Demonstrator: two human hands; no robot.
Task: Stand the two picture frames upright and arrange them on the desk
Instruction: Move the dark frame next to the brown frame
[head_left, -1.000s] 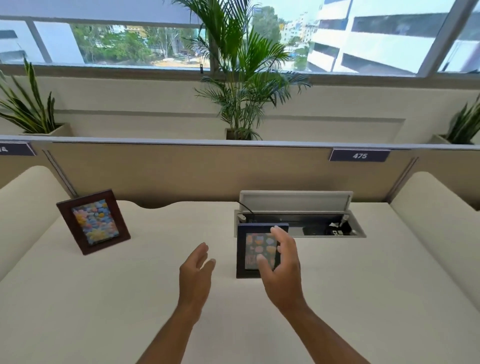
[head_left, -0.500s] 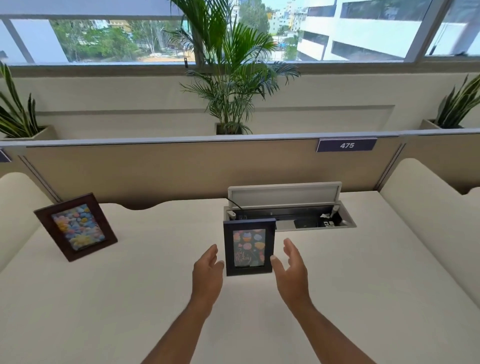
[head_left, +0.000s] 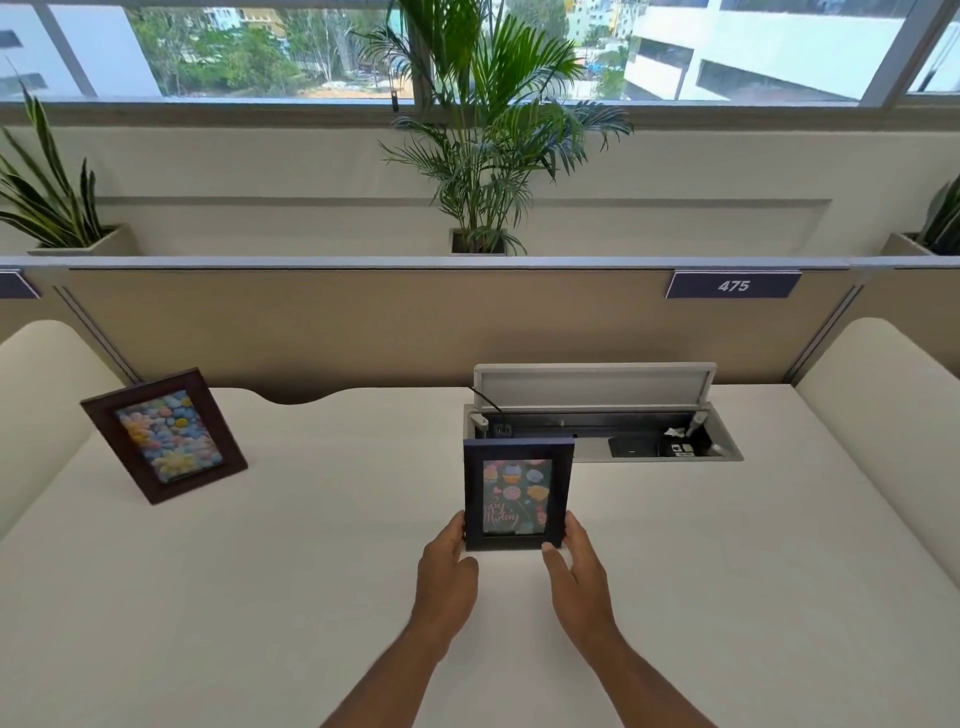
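From the head view, both hands have closed back in on the dark blue frame (head_left: 518, 494), which half a second ago stood free between open palms; it now stands upright mid-desk (head_left: 727, 571), just before the open cable box (head_left: 602, 415), so I judge this a final nudge. The left hand (head_left: 445, 566) and right hand (head_left: 576, 571) reach forward, fingers pinching its lower corners, while the brown frame (head_left: 165, 435) stands tilted well to the left.

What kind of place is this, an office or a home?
Most likely an office workstation. The desk has a partition behind it carrying a seat number tag, and an open cable box is built into the desk top. Both hands, left hand and right hand, hold a blue picture frame.
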